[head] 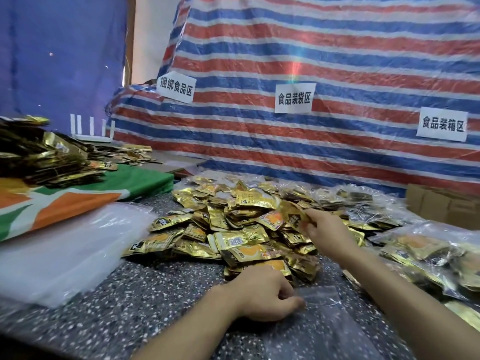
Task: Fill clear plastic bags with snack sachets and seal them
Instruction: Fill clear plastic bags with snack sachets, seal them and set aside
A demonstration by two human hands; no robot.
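The clear bag (320,298) lay flat on the speckled table (145,302), its mouth pinned under my left hand (265,294), whose grip was closed on the bag's edge. The bag's long axis appeared to run toward me, away from the heap; blur left its outline uncertain. My right hand (324,229) was further out, over the heap of gold sachets (233,229), its grip pinching one gold sachet (294,215) raised clear of the pile. That sachet therefore stood beyond and slightly right of the bag mouth, so I judged the coming move to be a short draw back and down into the opening, the left hand being the nearer to it. Filled bags (428,253) lay to the right, a stack of empty bags (67,245) to the left, and a cardboard box (441,206) beyond. I saw nothing between sachet and bag mouth.
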